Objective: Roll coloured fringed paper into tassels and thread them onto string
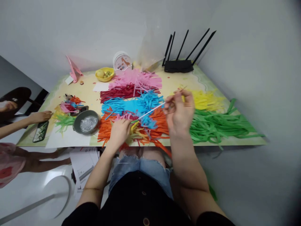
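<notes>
My left hand (120, 131) is closed on a small bundle of coloured paper strips (134, 126), with pink, yellow and blue ends sticking out. From that bundle a thin white strand (152, 110) runs straight up to the right. Its upper end meets the pinched fingers of my right hand (180, 110), raised above the table. Beneath both hands lie fringed paper strips: orange (105, 127), blue (131, 106), dark red (115, 94) and pink (138, 80). Yellow strips (208, 100) and long green strips (216, 124) spread out right of my right hand.
A grey bowl (76, 126) with clear plastic stands left of the strips, near a phone (37, 135) and another person's hand (41, 116). Behind are a yellow fruit dish (98, 77), a round white box (122, 61) and a black router (178, 66) against the wall.
</notes>
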Action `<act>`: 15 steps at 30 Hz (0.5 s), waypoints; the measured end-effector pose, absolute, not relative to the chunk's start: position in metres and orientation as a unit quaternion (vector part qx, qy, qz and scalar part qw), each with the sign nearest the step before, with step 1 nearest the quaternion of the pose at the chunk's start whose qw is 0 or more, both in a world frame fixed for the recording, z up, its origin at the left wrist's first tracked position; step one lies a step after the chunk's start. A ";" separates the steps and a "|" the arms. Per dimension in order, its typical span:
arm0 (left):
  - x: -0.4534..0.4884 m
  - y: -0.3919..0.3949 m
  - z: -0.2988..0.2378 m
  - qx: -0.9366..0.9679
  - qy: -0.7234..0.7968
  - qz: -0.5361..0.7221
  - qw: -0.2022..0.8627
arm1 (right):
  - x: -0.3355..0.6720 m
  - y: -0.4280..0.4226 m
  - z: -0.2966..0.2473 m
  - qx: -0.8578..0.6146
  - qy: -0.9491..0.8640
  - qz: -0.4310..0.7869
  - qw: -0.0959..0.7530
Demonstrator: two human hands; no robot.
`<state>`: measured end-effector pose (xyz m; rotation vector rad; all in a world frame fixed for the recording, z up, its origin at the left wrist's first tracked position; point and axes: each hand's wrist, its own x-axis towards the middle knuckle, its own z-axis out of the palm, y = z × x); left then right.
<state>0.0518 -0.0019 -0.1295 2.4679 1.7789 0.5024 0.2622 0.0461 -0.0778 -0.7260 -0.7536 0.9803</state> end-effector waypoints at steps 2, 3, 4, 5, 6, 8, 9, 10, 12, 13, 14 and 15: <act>0.039 -0.004 -0.135 0.787 0.592 0.167 0.047 | 0.275 0.052 -0.069 -0.321 -0.318 0.404 0.795; 0.032 -0.007 -0.136 0.784 0.592 0.176 0.054 | 0.280 0.054 -0.065 -0.314 -0.311 0.386 0.810; 0.023 -0.011 -0.137 0.783 0.589 0.191 0.058 | 0.284 0.056 -0.063 -0.306 -0.307 0.373 0.820; 0.012 -0.016 -0.136 0.781 0.584 0.213 0.061 | 0.287 0.057 -0.062 -0.297 -0.307 0.366 0.827; -0.002 -0.023 -0.135 0.773 0.584 0.242 0.056 | 0.289 0.057 -0.062 -0.289 -0.313 0.366 0.827; -0.036 -0.038 -0.130 0.712 0.630 0.310 0.015 | 0.288 0.056 -0.065 -0.280 -0.328 0.376 0.820; -0.057 -0.046 -0.128 0.650 0.680 0.339 -0.023 | 0.287 0.054 -0.068 -0.280 -0.332 0.379 0.817; -0.077 -0.052 -0.126 0.569 0.739 0.357 -0.060 | 0.286 0.053 -0.071 -0.281 -0.336 0.384 0.813; -0.115 -0.061 -0.127 0.409 0.834 0.365 -0.052 | 0.282 0.051 -0.077 -0.285 -0.336 0.390 0.808; -0.131 -0.062 -0.129 0.346 0.861 0.373 -0.001 | 0.281 0.051 -0.079 -0.285 -0.336 0.392 0.807; -0.143 -0.061 -0.132 0.300 0.872 0.382 0.060 | 0.279 0.050 -0.081 -0.285 -0.338 0.396 0.805; -0.151 -0.058 -0.136 0.269 0.871 0.394 0.120 | 0.278 0.050 -0.082 -0.285 -0.340 0.398 0.803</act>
